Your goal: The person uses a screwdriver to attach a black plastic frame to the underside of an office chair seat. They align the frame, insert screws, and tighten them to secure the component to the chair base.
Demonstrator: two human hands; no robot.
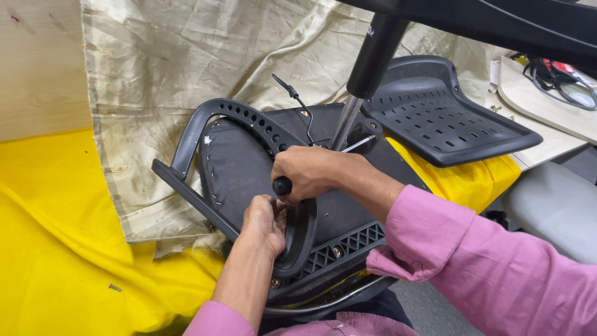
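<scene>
pink sleeves: both forearms reach in from the bottom edge of the head view, sleeves pushed up.
right hand (306,173): arm bent across from the right, wrist level; fingers curled tight round a black tool handle (282,185), its rounded end poking out leftward.
left hand (264,222): arm rising straight from below; fingers bent and pressed against the black armrest loop (298,233), just under the right hand.
chair seat (245,165): upturned, black, lying on yellow cloth (56,249) and pale gold fabric (161,74), at the middle.
gas cylinder (373,59): stands up behind the hands.
backrest shell (435,112): perforated, near the right edge.
</scene>
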